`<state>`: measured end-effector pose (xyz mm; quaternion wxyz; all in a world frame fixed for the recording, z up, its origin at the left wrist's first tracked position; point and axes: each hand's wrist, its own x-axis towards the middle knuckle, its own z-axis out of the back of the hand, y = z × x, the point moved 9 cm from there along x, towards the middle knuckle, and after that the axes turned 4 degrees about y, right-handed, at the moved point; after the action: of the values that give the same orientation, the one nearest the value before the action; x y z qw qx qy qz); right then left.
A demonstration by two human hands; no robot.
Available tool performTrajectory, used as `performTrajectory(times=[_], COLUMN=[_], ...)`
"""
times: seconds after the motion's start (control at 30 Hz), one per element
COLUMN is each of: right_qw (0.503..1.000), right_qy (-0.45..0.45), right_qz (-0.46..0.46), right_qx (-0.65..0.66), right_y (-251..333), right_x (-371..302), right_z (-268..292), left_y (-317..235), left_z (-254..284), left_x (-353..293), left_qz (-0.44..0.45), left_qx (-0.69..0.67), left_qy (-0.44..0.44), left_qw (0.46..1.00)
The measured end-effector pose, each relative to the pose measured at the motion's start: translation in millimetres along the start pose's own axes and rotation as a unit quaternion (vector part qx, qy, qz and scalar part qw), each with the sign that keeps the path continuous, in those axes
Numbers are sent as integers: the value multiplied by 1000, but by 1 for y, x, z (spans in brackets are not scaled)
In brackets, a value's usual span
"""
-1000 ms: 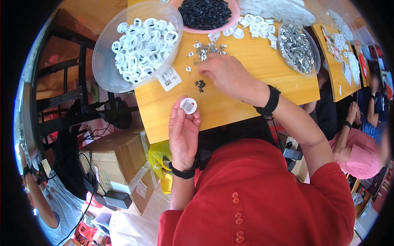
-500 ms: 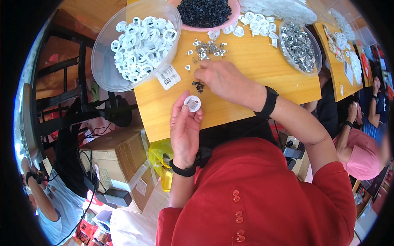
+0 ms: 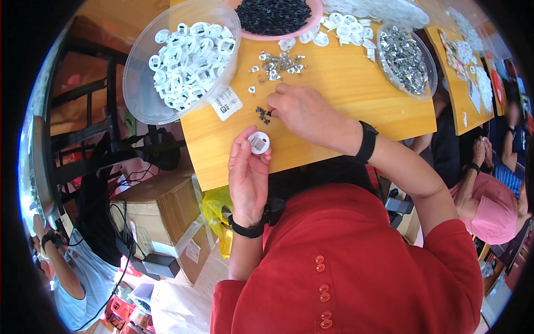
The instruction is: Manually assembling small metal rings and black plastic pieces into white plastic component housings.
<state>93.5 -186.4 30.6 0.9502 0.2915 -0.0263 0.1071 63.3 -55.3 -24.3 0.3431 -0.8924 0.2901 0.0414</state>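
Between thumb and fingers, my left hand (image 3: pixel 248 181) holds a round white plastic part (image 3: pixel 258 143) just past the table's front edge. Its face shows a square recess and a small dark reddish spot. My right hand (image 3: pixel 305 114) reaches over the table with its fingertips pinched at the edge of a small pile of black plastic pieces (image 3: pixel 262 115). A dark bit shows at those fingertips, apparently one of the black pieces. Beyond the hand lies a loose heap of small shiny metal pieces (image 3: pixel 273 67), with a single one nearer the black pile.
A clear tub of white round parts (image 3: pixel 189 67) stands at the left, beside a white printed label (image 3: pixel 226 104). Farther back are a pink basin of black pieces (image 3: pixel 272 14) and loose white parts (image 3: pixel 350 28). A clear bowl of metal pieces (image 3: pixel 405 58) sits right. Co-workers sit on both sides.
My right hand has shifted slightly down and its fingertips have come to the black pieces. The left hand keeps the white part in nearly the same place.
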Motion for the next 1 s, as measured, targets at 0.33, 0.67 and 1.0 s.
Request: performTrajectory(times=[0.33,0.67,1.0], right_qw=[1000,999,931], right_qy=[-16,-18,49], right_qz=[5,-2,-123], right_qx=[1,-32,340], right_y=[1,4,-21], right_x=[-5,-4,-16], right_z=[10,1,5], left_y=[1,0,4], left_z=[-2,-3,-19], left_x=[2,-1,7], left_qz=[-5,-13,17], left_qx=[28,50,149], left_qy=[-7,-17,-54], left_qw=[1000,999,987])
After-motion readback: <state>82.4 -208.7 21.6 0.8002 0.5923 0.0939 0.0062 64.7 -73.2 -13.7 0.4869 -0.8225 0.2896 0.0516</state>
